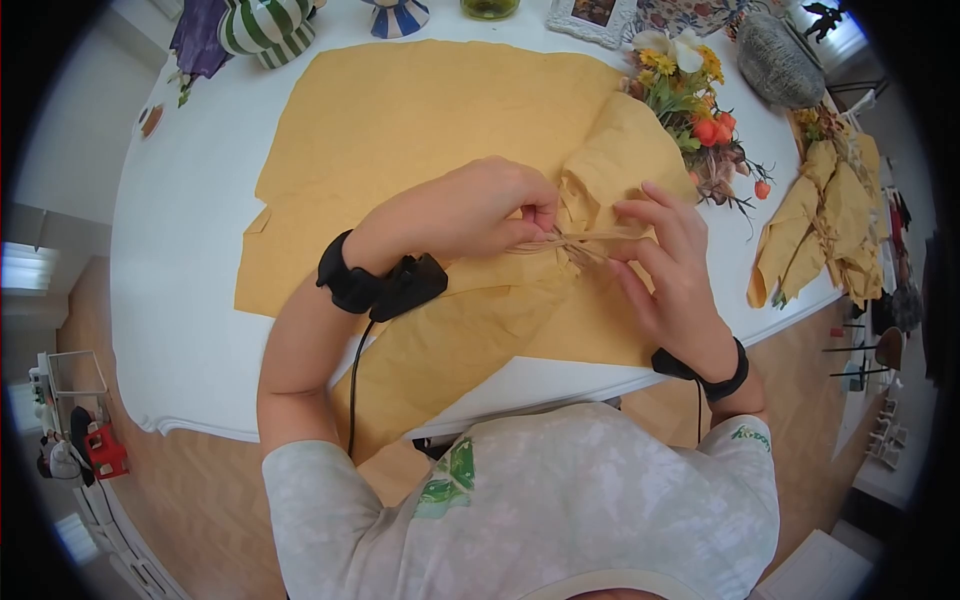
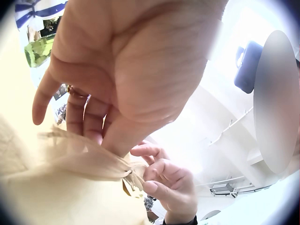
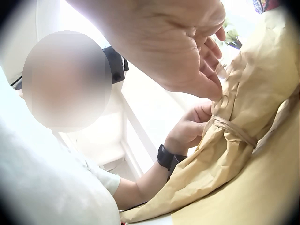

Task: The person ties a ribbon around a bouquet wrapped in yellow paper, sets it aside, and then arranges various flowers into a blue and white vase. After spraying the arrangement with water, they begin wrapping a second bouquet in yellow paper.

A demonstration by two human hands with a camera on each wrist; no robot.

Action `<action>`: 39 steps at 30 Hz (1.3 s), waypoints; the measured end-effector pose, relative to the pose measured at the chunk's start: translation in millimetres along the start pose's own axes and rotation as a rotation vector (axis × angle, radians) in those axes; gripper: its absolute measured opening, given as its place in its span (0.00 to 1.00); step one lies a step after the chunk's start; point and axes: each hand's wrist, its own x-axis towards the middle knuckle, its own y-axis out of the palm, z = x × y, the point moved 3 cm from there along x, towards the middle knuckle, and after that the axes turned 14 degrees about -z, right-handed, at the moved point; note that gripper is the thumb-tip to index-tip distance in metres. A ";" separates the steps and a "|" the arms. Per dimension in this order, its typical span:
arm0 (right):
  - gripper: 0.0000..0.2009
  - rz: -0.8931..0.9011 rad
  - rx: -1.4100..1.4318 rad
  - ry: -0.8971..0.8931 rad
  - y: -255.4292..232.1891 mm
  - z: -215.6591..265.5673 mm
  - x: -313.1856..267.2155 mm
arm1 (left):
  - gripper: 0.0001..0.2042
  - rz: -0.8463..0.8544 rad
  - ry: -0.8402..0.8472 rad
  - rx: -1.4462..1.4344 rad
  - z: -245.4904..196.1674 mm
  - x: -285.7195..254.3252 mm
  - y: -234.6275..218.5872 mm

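Yellow-brown paper (image 1: 480, 320) is gathered round a bouquet of artificial flowers (image 1: 690, 95), whose heads show at its upper right end. A tan cord (image 3: 234, 130) circles the gathered waist of the paper. At that waist the left hand (image 1: 490, 205) pinches the cord between thumb and fingers. Just right of it, the right hand (image 1: 672, 265) has thumb and index finger at the other part of the cord, its remaining fingers spread. The stems are hidden inside the paper.
A flat paper sheet (image 1: 400, 120) lies under the bouquet on the white table (image 1: 180, 330). Another wrapped bouquet (image 1: 825, 215) lies at the right edge. Along the back stand a striped green-and-white vase (image 1: 268, 30), a blue-striped piece (image 1: 398, 18), a picture frame (image 1: 590, 20) and a grey vase (image 1: 780, 62).
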 end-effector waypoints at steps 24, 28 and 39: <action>0.06 -0.037 0.237 0.291 -11.8 -14.3 -2.2 | 0.04 -0.003 -0.127 -0.054 -3.1 -3.4 -5.4; 0.07 0.097 0.224 0.225 -0.8 -10.2 -4.2 | 0.05 -0.040 -0.036 0.037 -6.7 -2.4 2.0; 0.16 0.520 0.438 0.743 7.0 -29.0 -12.7 | 0.15 -0.070 -0.347 0.036 -7.3 -2.2 0.9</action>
